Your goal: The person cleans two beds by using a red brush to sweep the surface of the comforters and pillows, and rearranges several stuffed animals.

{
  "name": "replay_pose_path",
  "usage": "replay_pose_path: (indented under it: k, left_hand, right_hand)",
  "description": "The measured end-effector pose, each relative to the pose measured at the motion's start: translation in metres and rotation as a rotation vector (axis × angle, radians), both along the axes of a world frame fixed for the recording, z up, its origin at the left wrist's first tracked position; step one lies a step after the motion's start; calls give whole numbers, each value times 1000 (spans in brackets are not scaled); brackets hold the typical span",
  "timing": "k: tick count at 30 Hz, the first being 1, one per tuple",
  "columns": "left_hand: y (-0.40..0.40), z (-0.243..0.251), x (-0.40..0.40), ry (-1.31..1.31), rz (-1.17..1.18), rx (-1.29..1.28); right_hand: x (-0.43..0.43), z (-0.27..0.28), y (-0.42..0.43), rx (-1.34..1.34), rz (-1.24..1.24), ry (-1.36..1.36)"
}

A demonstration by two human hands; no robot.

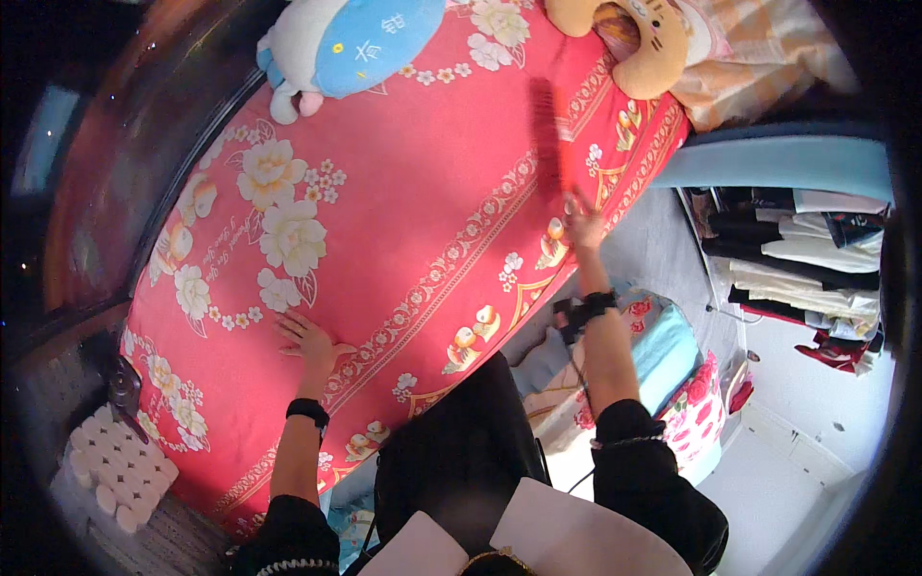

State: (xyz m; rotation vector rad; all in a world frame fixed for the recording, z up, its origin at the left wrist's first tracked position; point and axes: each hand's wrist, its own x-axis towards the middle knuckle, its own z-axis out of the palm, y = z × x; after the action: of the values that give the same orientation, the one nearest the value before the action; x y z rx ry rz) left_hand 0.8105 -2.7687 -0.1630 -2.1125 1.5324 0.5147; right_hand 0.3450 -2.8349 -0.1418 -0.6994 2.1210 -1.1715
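A red bed sheet (410,194) with printed white flowers and patterned bands covers the bed before me. My left hand (310,347) lies palm down on the sheet, fingers spread, beside the printed flowers. In my right hand (583,219) is the handle of a red bed brush (549,137), blurred, with its long head pointing toward the far side of the bed. The brush is over the sheet near the patterned border; whether its bristles touch the cloth is hard to tell.
A blue and white plush toy (374,43) and a tan cat-faced neck pillow (648,57) rest at the far end. Toilet paper rolls (126,461) stand at left. Folded bedding (663,353) lies right of the bed, near hanging clothes (807,252).
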Motion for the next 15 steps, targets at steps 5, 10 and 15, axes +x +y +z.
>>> replay_pose_path:
  k: [5,10,15]
  left_hand:
    - [-9,17,-18,-61,-66,73]
    - [-6,27,-31,91,-103,3]
    - [-26,26,-118,380,-254,-128]
  right_hand:
    - [-81,24,54,148,-228,510]
    - [47,49,64,-119,52,148]
    - [120,18,69,-276,576,-7]
